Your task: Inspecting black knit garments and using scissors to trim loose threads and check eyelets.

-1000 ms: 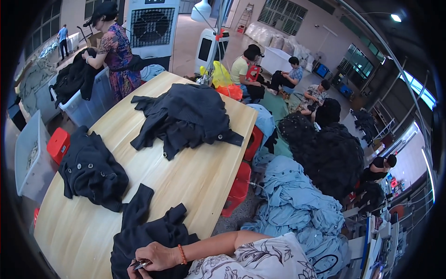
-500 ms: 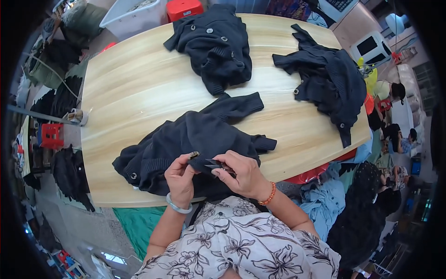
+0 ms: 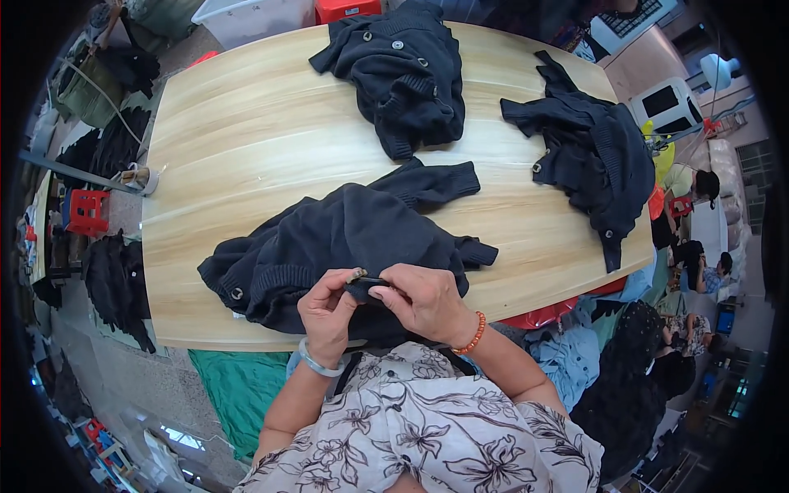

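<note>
Compared with half a second back, the grip reads much the same: both hands meet at the near edge of the black knitted button-front garment (image 3: 345, 238), but the fingers now sit a touch closer together over the fold. A second back the head was turned across the room; it now looks straight down at the work, so attention is on the garment edge.

Left hand (image 3: 327, 308), pale bangle at the wrist, pinches a raised fold of the knit between thumb and forefinger. Right hand (image 3: 427, 300), orange bead bracelet at the wrist, pinches the same fold from the other side, fingers curled over it. Something small and light shows at the thumb tips, possibly a button or a thread end; too small to tell.

The garment lies spread on the pale wooden table (image 3: 246, 123), near edge, one sleeve thrown toward the middle, a metal button showing at its left hem.

Around: a second black knit garment (image 3: 403, 74) at the far edge, a third (image 3: 592, 156) far right, both well apart from the hands. Red plastic stool (image 3: 86, 212) on the floor at left; heap of blue cloth (image 3: 567, 361) on the floor at right. Nothing lies between the hands and the fold.
</note>
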The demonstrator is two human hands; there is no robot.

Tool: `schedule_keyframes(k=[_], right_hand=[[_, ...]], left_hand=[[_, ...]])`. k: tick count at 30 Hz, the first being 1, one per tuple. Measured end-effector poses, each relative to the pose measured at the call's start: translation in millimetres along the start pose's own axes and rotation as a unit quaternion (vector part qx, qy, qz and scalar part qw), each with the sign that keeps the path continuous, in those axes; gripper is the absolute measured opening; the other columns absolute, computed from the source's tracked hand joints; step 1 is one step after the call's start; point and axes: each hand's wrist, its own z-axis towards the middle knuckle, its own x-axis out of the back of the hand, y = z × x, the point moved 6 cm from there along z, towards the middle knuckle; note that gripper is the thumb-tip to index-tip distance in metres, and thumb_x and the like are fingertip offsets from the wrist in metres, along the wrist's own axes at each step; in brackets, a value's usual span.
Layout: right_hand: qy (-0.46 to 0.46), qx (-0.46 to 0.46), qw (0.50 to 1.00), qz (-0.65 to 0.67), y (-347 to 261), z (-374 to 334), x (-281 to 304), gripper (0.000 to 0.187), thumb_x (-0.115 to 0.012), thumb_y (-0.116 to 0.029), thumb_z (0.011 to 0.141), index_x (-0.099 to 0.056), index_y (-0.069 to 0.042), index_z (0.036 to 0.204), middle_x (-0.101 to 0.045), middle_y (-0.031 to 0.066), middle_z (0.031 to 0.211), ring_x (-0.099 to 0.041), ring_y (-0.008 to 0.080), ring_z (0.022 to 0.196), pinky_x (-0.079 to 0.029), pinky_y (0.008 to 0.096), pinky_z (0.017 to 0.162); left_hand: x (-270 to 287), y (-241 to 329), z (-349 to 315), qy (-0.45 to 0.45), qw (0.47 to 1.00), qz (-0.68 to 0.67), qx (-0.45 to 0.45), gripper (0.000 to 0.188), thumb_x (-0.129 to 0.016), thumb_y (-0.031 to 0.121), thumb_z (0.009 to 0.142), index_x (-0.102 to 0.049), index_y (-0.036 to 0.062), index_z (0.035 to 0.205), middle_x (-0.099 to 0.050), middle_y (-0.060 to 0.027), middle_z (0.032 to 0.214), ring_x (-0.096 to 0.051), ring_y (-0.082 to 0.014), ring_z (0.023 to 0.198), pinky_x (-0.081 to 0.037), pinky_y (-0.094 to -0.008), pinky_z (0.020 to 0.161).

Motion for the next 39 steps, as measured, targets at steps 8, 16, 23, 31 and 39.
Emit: schedule_keyframes(k=[8,16,23,31,39], right_hand=[[0.011,-0.198,0.976,0.093,86.1,-9.5,-32.9,0.027,-0.072,-0.025,0.088,-0.06,-0.001,0.093,-0.059,0.0093,0.073,-0.057,0.0208,0.061,-0.047,0.0324,0.061],[-0.073,-0.215,0.968,0.108,101.2,-20.4,-65.5,0.016,-0.054,-0.013,0.097,-0.061,0.001,0.098,-0.068,0.0105,0.08,-0.067,0.0167,0.073,-0.051,0.0291,0.07],[-0.085,-0.206,0.966,0.128,93.4,-14.4,-68.9,0.015,-0.054,-0.012,0.097,-0.061,0.001,0.099,-0.068,0.0102,0.08,-0.067,0.018,0.073,-0.051,0.0298,0.069],[0.002,-0.087,0.979,0.186,46.8,6.9,-33.2,0.041,-0.078,-0.01,0.08,-0.066,-0.006,0.119,-0.056,0.0007,0.088,-0.04,0.0039,0.059,-0.033,0.0188,0.051],[-0.002,0.006,0.977,0.211,23.8,24.7,-32.2,0.042,-0.077,0.0,0.077,-0.069,-0.006,0.118,-0.052,0.0016,0.075,-0.047,0.0105,0.063,-0.039,0.0242,0.055]], left_hand=[[118.1,-21.9,29.4,0.252,0.967,-0.018,-0.016,0.038,-0.054,-0.004,0.094,-0.052,-0.0011,0.132,-0.059,-0.0106,0.123,-0.064,-0.0161,0.097,-0.053,-0.0269,0.083],[112.2,-61.7,13.5,0.227,0.956,0.161,0.094,0.027,-0.069,0.009,0.092,-0.059,-0.0021,0.115,-0.065,-0.0042,0.094,-0.062,-0.0077,0.08,-0.051,-0.0188,0.071],[117.3,-70.4,47.3,0.148,0.928,0.302,0.16,0.02,-0.072,0.019,0.089,-0.07,-0.001,0.089,-0.064,-0.0001,0.072,-0.057,-0.0058,0.064,-0.046,-0.0225,0.06],[61.6,-39.6,28.4,0.068,0.956,-0.145,0.247,0.01,-0.06,0.013,0.096,-0.067,0.006,0.097,-0.068,-0.0028,0.093,-0.063,-0.012,0.083,-0.049,-0.0276,0.076],[25.9,-24.6,15.1,-0.015,0.949,-0.21,0.234,0.011,-0.055,0.013,0.097,-0.062,0.0047,0.1,-0.068,-0.0062,0.1,-0.062,-0.016,0.092,-0.048,-0.0342,0.09]])
